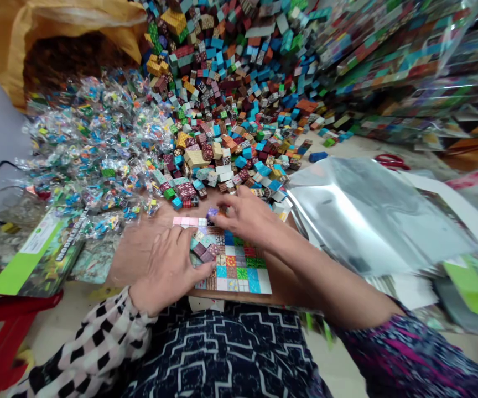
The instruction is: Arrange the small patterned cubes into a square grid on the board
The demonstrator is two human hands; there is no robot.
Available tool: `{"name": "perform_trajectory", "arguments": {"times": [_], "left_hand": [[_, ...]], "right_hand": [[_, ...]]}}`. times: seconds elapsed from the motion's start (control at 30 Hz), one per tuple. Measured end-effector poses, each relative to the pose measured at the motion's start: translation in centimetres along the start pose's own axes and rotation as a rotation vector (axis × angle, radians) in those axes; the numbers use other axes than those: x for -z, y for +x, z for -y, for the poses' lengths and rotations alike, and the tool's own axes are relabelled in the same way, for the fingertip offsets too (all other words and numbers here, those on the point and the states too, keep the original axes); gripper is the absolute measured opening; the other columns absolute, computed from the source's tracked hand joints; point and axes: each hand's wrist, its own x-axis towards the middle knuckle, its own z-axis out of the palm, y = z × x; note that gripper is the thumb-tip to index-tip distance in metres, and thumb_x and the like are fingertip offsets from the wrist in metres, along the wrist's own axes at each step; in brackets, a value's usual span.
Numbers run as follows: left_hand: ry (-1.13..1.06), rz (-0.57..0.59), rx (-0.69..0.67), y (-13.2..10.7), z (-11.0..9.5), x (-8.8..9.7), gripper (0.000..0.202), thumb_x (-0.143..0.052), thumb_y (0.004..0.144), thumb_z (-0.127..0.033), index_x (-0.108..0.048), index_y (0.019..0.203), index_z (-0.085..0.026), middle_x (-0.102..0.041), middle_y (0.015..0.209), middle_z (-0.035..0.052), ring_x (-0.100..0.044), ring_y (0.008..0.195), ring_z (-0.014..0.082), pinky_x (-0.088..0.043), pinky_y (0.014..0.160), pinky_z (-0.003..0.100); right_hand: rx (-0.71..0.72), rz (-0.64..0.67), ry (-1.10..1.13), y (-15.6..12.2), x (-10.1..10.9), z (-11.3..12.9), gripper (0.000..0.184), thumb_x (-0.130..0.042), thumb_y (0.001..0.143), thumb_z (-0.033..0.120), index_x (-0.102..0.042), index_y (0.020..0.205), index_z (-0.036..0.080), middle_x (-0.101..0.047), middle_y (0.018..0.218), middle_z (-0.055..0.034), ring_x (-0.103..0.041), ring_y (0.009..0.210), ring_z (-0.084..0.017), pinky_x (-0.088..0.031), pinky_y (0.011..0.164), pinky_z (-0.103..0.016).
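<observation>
A patterned grid card (264, 284) lies before me, covered with rows of small printed square blocks. My left hand (168, 268) rests flat on its left side, fingers spread. Between its thumb and index finger are several loose dark pink and pale green blocks (204, 249). At the card's top edge, my right hand (245, 215) pinches a small purple block (212, 212) between thumb and fingertips. Pink blocks (187, 221) line the top left of the grid. Part of the grid is hidden under both hands.
A large heap of coloured blocks (222, 110) rises behind the card. To its left are small clear packets (98, 127) and a yellow sack (13, 55). Shiny plastic sheets (372, 215) lie at right, near red scissors (392, 161). Printed cards (35, 257) lie at left.
</observation>
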Motion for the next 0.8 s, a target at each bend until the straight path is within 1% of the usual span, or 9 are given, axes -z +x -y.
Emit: {"name": "perform_trajectory", "arguments": {"times": [0.1, 0.23, 0.4, 0.5, 0.63, 0.7, 0.8], "left_hand": [[-0.014, 0.023, 0.01, 0.1, -0.2, 0.1, 0.055, -0.069, 0.078, -0.047, -0.054, 0.12, -0.014, -0.061, 0.111, 0.0132, -0.058, 0.105, 0.0341, -0.048, 0.087, 0.051], [-0.036, 0.035, 0.021, 0.1, -0.2, 0.1, 0.053, -0.067, 0.079, -0.045, -0.055, 0.121, -0.013, -0.061, 0.113, 0.0138, -0.057, 0.107, 0.0341, -0.048, 0.089, 0.052], [-0.036, 0.009, 0.001, 0.0, -0.1, 0.0, 0.054, -0.067, 0.08, -0.045, -0.054, 0.122, -0.013, -0.061, 0.114, 0.0142, -0.058, 0.108, 0.0335, -0.048, 0.091, 0.051], [-0.021, 0.013, 0.01, 0.0, -0.1, 0.0, 0.057, -0.067, 0.08, -0.047, -0.054, 0.123, -0.013, -0.061, 0.115, 0.015, -0.057, 0.109, 0.0346, -0.048, 0.091, 0.052], [-0.019, 0.018, 0.001, 0.0, -0.2, 0.1, 0.058, -0.066, 0.08, -0.047, -0.053, 0.125, -0.012, -0.061, 0.115, 0.0155, -0.058, 0.109, 0.0351, -0.049, 0.091, 0.053], [-0.01, 0.018, -0.004, 0.0, -0.2, 0.1, 0.055, -0.066, 0.08, -0.045, -0.055, 0.123, -0.012, -0.062, 0.114, 0.0157, -0.058, 0.109, 0.0352, -0.049, 0.09, 0.054], [-0.009, 0.003, -0.004, 0.0, -0.2, -0.1, 0.053, -0.065, 0.081, -0.043, -0.056, 0.122, -0.01, -0.062, 0.112, 0.0166, -0.058, 0.109, 0.0356, -0.05, 0.089, 0.054]], "right_hand": [[0.048, 0.091, -0.136, -1.8, 0.3, 0.7, 0.033, -0.061, 0.088, 0.047, -0.072, 0.108, 0.023, -0.058, 0.098, -0.0113, -0.056, 0.085, -0.023, -0.043, 0.076, -0.033], [0.064, 0.106, -0.267, -2.8, 0.4, 1.4, 0.034, -0.056, 0.091, 0.047, -0.072, 0.109, 0.022, -0.062, 0.101, -0.0135, -0.058, 0.088, -0.025, -0.042, 0.075, -0.035], [0.048, 0.112, -0.318, -3.4, 0.6, 1.6, 0.033, -0.054, 0.092, 0.045, -0.072, 0.107, 0.022, -0.062, 0.102, -0.0147, -0.059, 0.091, -0.028, -0.041, 0.075, -0.037], [0.031, 0.117, -0.355, -4.0, 0.8, 1.5, 0.037, -0.053, 0.093, 0.049, -0.072, 0.11, 0.022, -0.061, 0.106, -0.0165, -0.058, 0.096, -0.031, -0.042, 0.077, -0.039], [0.06, 0.179, -0.344, -4.5, 1.7, 1.0, 0.045, -0.052, 0.094, 0.054, -0.067, 0.124, 0.025, -0.059, 0.112, -0.0166, -0.056, 0.1, -0.032, -0.043, 0.081, -0.041], [0.109, 0.216, -0.309, -4.5, 2.2, 0.4, 0.043, -0.054, 0.094, 0.049, -0.063, 0.131, 0.027, -0.057, 0.116, -0.0157, -0.056, 0.102, -0.031, -0.044, 0.083, -0.04], [0.186, 0.247, -0.261, -4.2, 2.3, -0.6, 0.041, -0.063, 0.09, 0.03, -0.063, 0.13, 0.027, -0.056, 0.118, -0.0145, -0.055, 0.107, -0.029, -0.044, 0.087, -0.039]]}}
